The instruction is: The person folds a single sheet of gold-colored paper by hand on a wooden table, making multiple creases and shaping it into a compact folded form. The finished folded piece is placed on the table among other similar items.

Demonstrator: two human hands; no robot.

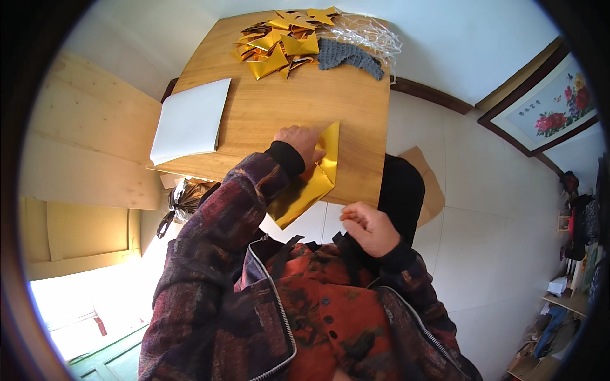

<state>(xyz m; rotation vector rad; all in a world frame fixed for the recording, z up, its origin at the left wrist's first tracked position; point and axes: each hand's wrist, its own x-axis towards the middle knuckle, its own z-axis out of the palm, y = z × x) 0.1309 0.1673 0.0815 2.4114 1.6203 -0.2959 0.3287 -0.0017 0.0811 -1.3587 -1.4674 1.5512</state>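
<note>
One hand is pressing a gold foil sheet (311,181) flat at the near edge of the wooden counter (305,101) as a fold is being worked in

Left hand (298,143) is lying knuckles-up on the sheet, fingers curled down onto the upper part of it, pinning rather than gripping; the sheet is overhanging the counter's front edge toward the person's lap; right hand (370,227) is hovering off the counter near the chest, fingers loosely bent and holding nothing; a heap of finished gold folded pieces (279,44) is sitting at the far side beside a grey knitted cloth (349,56) and clear wrapping (368,30); a white sheet stack (189,119) is lying at the left edge; judging by this, a crease is in hand, and the next move is likely calling for the free hand to be brought in along the fold while the left is holding the foil steady.
</note>
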